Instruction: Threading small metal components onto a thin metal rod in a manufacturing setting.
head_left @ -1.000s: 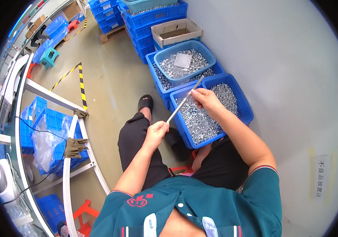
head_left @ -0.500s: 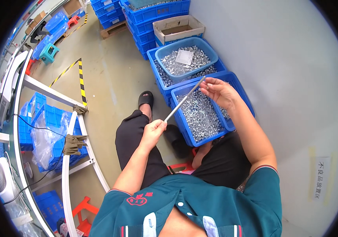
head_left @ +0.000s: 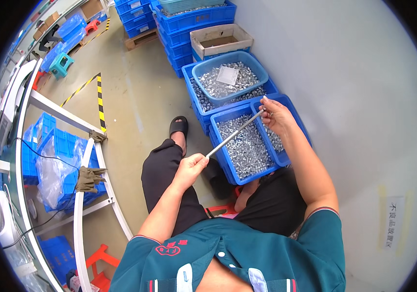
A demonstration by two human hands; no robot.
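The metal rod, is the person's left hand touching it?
Touching. The head view shows the left hand closed around the lower end of the thin metal rod, with no gap between them.

thin metal rod (head_left: 235,132) betw. l hand (head_left: 192,167) & r hand (head_left: 275,114), over blue bin (head_left: 228,168) w/ small metal parts (head_left: 245,146)

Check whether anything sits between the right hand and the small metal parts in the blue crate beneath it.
Nothing visible does. The right hand holds the far tip of the thin metal rod above the open blue crate of small metal parts; no lid or cover.
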